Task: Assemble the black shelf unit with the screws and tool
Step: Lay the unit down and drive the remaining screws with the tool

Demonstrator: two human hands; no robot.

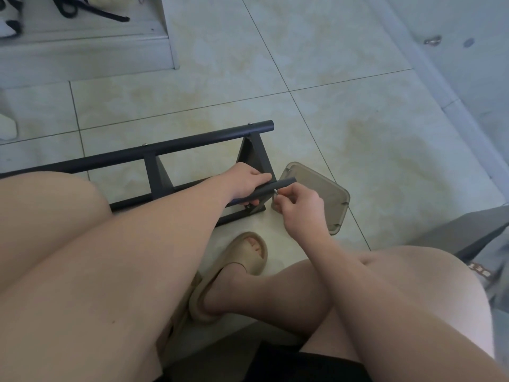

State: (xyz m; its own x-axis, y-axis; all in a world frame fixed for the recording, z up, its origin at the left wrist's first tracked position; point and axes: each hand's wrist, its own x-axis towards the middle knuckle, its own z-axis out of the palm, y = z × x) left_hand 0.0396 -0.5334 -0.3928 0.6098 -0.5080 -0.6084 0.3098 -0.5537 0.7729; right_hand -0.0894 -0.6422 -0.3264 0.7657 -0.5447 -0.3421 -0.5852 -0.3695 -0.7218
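The black shelf frame (170,146) lies on the tiled floor in front of my knees, its long tubes joined by flat cross panels. My left hand (246,181) grips a black tube (278,186) held against the frame's right end panel. My right hand (298,208) pinches a small silver tool or screw (276,191) at the underside of that tube near its end; I cannot tell which it is. A screw head (250,123) shows on the far tube.
A translucent brown tray (327,199) lies on the floor right of my hands. My sandalled foot (242,260) rests below them. A low grey platform with shoes (82,37) is at the top left, a grey wall base at the right.
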